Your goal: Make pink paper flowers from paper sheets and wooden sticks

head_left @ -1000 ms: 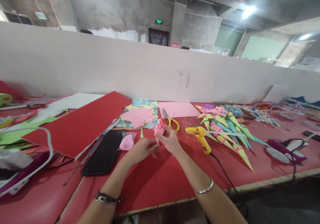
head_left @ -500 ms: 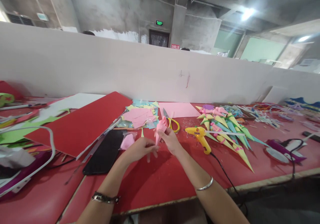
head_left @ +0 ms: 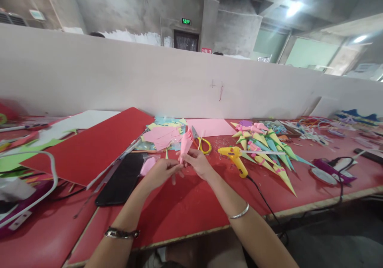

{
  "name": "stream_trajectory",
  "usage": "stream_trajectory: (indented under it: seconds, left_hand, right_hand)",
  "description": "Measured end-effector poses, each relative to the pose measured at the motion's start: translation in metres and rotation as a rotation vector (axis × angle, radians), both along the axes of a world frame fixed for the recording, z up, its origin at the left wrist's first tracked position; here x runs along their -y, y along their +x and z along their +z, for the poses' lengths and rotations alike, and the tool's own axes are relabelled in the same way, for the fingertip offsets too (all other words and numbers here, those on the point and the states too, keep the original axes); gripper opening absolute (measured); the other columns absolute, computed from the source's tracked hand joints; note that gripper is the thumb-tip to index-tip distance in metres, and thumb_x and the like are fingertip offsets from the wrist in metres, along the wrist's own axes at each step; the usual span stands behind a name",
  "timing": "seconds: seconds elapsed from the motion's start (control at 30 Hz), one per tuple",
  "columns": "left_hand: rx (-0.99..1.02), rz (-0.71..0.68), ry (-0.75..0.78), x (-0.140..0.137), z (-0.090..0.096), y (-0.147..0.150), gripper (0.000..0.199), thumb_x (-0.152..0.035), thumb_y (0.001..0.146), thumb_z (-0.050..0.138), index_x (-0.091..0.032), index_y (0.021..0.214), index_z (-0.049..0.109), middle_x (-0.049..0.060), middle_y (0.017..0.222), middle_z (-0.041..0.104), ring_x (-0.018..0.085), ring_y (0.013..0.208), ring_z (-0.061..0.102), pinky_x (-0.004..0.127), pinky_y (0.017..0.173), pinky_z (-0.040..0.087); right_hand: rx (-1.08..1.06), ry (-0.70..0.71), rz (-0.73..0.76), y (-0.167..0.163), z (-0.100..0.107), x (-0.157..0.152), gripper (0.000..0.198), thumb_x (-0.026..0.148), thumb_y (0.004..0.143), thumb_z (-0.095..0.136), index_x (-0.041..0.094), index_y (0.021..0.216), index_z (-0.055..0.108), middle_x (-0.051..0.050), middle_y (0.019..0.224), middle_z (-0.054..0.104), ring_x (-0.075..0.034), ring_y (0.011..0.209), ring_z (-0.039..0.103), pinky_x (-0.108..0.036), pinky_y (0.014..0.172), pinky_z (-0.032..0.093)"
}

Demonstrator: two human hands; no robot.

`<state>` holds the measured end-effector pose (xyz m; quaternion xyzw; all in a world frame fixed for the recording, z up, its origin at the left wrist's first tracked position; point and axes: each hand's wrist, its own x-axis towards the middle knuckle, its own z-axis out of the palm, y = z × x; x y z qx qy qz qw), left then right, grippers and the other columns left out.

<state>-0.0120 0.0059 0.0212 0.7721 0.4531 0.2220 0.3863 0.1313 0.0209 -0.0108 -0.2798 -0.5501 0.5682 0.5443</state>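
Note:
A pink rolled cone, with layered folds at its wide top, stands upright between my hands above the red table. My right hand pinches it low on its right side. The fingertips of my left hand close around the narrow lower tip. Just behind the cone lie yellow-handled scissors, partly hidden by it. Pink paper pieces are piled to the left of the cone. A small pink piece in a clear bag lies beside my left hand.
To the right lies a yellow glue gun with its cord, next to a heap of finished cones in yellow, green and blue. A black phone-like slab and a red sheet lie left. A white partition stands behind.
The cone has turned more upright and shifted slightly left. My left fingers have closed in on its lower tip, and my right hand has slid lower. The whole view has shifted slightly.

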Motion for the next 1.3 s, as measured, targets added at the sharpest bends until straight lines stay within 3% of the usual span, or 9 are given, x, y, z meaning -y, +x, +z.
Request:
stream_trajectory:
  seconds: [0.2, 0.43, 0.63, 0.8, 1.1, 1.3]
  left_hand:
    - [0.005, -0.053, -0.050, 0.000, -0.001, -0.004, 0.029, -0.037, 0.075, 0.046, -0.016, 0.064, 0.062, 0.000, 0.067, 0.069, 0.009, 0.039, 0.055, 0.020, 0.047, 0.040]
    - [-0.056, 0.015, 0.006, -0.003, -0.002, -0.005, 0.032, -0.037, 0.076, 0.045, -0.015, 0.066, 0.066, 0.003, 0.064, 0.070, 0.009, 0.036, 0.054, 0.021, 0.047, 0.039]
    - [0.034, -0.042, -0.018, -0.004, -0.006, -0.004, 0.027, -0.033, 0.075, 0.044, -0.016, 0.069, 0.064, 0.002, 0.070, 0.070, 0.009, 0.038, 0.055, 0.021, 0.048, 0.043]
    - [0.040, -0.005, 0.024, -0.004, -0.009, -0.003, 0.028, -0.030, 0.075, 0.042, -0.015, 0.068, 0.065, 0.002, 0.068, 0.070, 0.010, 0.038, 0.055, 0.022, 0.049, 0.045]
    - [-0.011, 0.125, 0.108, 0.000, 0.004, -0.004, 0.029, -0.037, 0.072, 0.049, -0.017, 0.061, 0.067, -0.001, 0.049, 0.064, 0.011, 0.040, 0.054, 0.022, 0.051, 0.041]
    - [0.083, 0.139, 0.126, -0.004, -0.001, -0.004, 0.030, -0.041, 0.068, 0.054, -0.015, 0.057, 0.063, 0.000, 0.050, 0.063, 0.012, 0.041, 0.053, 0.021, 0.047, 0.039]
  right_hand:
    - [0.065, 0.061, 0.018, 0.000, 0.000, 0.002, 0.026, 0.041, 0.067, 0.061, 0.017, 0.057, 0.057, 0.004, 0.052, 0.052, -0.008, 0.048, 0.046, -0.022, 0.049, 0.038]
    - [0.198, 0.153, -0.033, -0.001, -0.002, 0.003, 0.020, 0.036, 0.068, 0.061, 0.017, 0.073, 0.063, 0.003, 0.063, 0.054, -0.010, 0.056, 0.049, -0.023, 0.055, 0.040]
    - [0.383, 0.379, -0.210, 0.000, 0.003, 0.007, 0.015, 0.031, 0.073, 0.058, 0.017, 0.070, 0.062, 0.001, 0.065, 0.052, -0.012, 0.065, 0.050, -0.022, 0.061, 0.040]
    - [0.443, 0.508, -0.232, -0.002, 0.005, 0.010, 0.015, 0.027, 0.076, 0.056, 0.016, 0.067, 0.060, -0.001, 0.075, 0.054, -0.013, 0.072, 0.051, -0.023, 0.067, 0.041]
    - [0.359, 0.384, -0.166, -0.002, 0.002, 0.008, 0.020, 0.026, 0.081, 0.047, 0.017, 0.078, 0.065, -0.003, 0.083, 0.056, -0.014, 0.080, 0.053, -0.025, 0.075, 0.041]
    - [0.236, 0.297, -0.140, -0.002, -0.001, 0.004, 0.011, 0.027, 0.073, 0.056, 0.018, 0.073, 0.063, 0.000, 0.075, 0.052, -0.012, 0.071, 0.051, -0.022, 0.065, 0.042]
